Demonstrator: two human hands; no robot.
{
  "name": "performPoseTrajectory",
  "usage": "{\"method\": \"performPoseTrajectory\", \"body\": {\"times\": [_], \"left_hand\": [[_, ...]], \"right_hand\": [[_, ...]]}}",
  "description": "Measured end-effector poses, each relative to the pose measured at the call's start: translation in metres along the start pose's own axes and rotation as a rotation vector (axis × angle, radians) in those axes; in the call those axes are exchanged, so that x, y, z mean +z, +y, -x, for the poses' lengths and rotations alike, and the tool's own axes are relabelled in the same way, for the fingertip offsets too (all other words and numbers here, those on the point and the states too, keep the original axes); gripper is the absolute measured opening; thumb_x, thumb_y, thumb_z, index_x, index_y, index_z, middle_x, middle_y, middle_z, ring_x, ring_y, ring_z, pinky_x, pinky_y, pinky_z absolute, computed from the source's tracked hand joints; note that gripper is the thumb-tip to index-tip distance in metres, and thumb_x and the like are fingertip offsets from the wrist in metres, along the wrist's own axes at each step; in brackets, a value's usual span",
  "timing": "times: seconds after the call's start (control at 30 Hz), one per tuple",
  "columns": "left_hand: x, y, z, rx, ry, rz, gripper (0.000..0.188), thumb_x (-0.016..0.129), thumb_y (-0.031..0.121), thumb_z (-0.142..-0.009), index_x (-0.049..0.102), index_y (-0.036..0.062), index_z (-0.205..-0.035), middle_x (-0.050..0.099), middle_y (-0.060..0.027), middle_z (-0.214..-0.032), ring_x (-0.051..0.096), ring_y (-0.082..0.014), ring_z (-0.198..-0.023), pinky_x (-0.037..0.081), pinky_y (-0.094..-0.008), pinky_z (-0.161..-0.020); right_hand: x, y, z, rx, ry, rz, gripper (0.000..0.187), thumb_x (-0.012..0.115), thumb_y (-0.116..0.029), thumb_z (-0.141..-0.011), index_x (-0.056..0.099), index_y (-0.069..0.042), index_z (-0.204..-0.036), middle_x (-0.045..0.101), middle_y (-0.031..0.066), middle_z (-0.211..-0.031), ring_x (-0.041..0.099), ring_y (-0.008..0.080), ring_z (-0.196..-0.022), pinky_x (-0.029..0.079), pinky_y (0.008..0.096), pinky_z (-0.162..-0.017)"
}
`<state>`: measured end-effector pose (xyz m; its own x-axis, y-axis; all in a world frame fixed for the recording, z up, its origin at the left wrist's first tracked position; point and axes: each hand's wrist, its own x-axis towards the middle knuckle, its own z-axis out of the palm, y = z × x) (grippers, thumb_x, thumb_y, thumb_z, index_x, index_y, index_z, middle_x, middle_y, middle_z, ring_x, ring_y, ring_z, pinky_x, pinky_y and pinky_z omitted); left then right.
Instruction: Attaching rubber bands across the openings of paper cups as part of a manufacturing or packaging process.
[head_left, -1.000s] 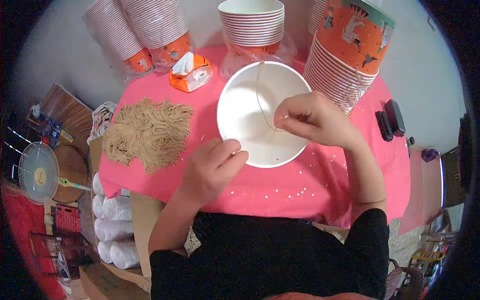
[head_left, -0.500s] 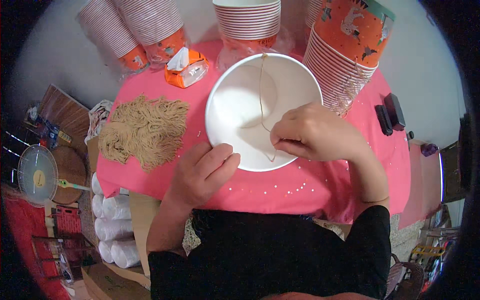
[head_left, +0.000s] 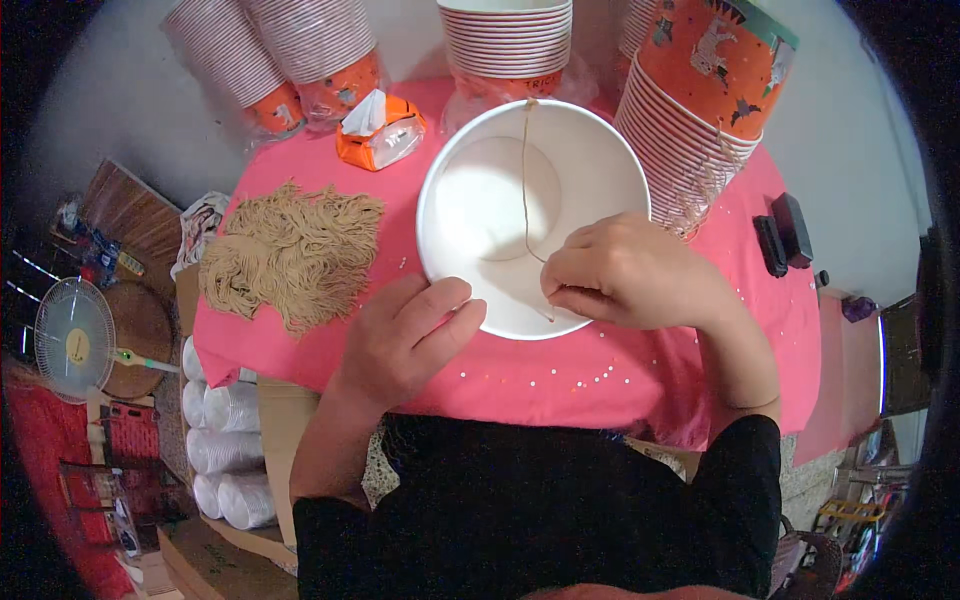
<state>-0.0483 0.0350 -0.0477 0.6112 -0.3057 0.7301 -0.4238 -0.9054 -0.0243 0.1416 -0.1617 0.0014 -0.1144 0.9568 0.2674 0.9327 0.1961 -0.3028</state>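
Note:
A round white paper bucket (head_left: 610, 165) stands at the middle of the table, its open mouth toward me. My left hand (head_left: 405, 330) grips its near left rim between thumb and fingers. Tan string (head_left: 526, 190) is fixed at the far rim and hangs down inside the bucket. Over the near right part of the mouth, my right hand (head_left: 628, 275) pinches the string near its loose end, which sticks out below the fingers. A flat pile of tan strings (head_left: 295, 255) lies left of the bucket.
Nested buckets (head_left: 510, 45) stand at the back, with more orange printed buckets (head_left: 715, 65) at back right. A tissue pack (head_left: 380, 140) lies at back left. Black cases (head_left: 780, 235) sit at the right edge. Small white dots (head_left: 580, 383) are scattered along the pink tablecloth's (head_left: 500, 400) front.
The whole view has shifted slightly. Both hands keep their grips on the bucket rim and the string, with hardly any movement.

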Motion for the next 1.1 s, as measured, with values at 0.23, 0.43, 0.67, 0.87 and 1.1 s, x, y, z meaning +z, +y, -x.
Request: {"method": "performPoseTrajectory", "body": {"times": [0.23,0.43,0.67,0.87,1.1], "left_hand": [[-0.0013,0.0018,-0.0006,-0.059,-0.021,0.009,0.028,0.069,0.003,-0.069,0.067,0.0052,-0.097,0.063,-0.0089,-0.099,0.062,-0.0236,-0.075,0.052,-0.0330,-0.058],[0.0004,0.0001,-0.0031,-0.127,-0.002,0.043,0.021,0.072,0.000,-0.072,0.068,0.0046,-0.093,0.063,-0.0076,-0.099,0.063,-0.0235,-0.077,0.052,-0.0327,-0.059],[0.0053,-0.0056,-0.0037,-0.167,0.025,0.066,0.025,0.074,0.001,-0.070,0.068,0.0051,-0.094,0.063,-0.0061,-0.099,0.063,-0.0222,-0.077,0.053,-0.0335,-0.062],[0.0024,-0.0048,0.0017,-0.182,-0.048,0.053,0.027,0.073,-0.003,-0.069,0.071,0.0053,-0.094,0.065,-0.0092,-0.103,0.065,-0.0270,-0.089,0.056,-0.0374,-0.077],[0.0034,-0.0040,0.0005,-0.057,0.030,0.018,0.028,0.071,0.001,-0.069,0.068,0.0046,-0.096,0.062,-0.0085,-0.101,0.061,-0.0226,-0.072,0.051,-0.0320,-0.056]], "right_hand": [[0.0038,-0.0007,-0.0013,0.035,0.036,-0.011,0.007,0.068,-0.010,-0.080,0.062,-0.006,-0.080,0.060,0.0098,-0.068,0.062,0.0314,-0.066,0.047,0.0431,-0.059],[0.0049,0.0007,-0.0018,0.010,0.031,-0.056,0.008,0.069,-0.009,-0.080,0.061,-0.006,-0.080,0.060,0.0107,-0.068,0.062,0.0312,-0.067,0.047,0.0433,-0.060],[0.0029,0.0055,-0.0047,0.056,0.004,-0.083,0.007,0.067,-0.008,-0.080,0.062,-0.005,-0.082,0.060,0.0114,-0.069,0.062,0.0313,-0.068,0.048,0.0426,-0.062],[0.0012,0.0071,-0.0055,0.067,-0.049,-0.082,0.006,0.067,-0.008,-0.081,0.062,-0.005,-0.082,0.061,0.0108,-0.070,0.063,0.0310,-0.070,0.049,0.0426,-0.064],[0.0041,0.0049,-0.0067,0.015,-0.003,-0.075,0.008,0.068,-0.011,-0.082,0.062,-0.006,-0.083,0.061,0.0108,-0.071,0.063,0.0313,-0.071,0.049,0.0433,-0.064]]}}
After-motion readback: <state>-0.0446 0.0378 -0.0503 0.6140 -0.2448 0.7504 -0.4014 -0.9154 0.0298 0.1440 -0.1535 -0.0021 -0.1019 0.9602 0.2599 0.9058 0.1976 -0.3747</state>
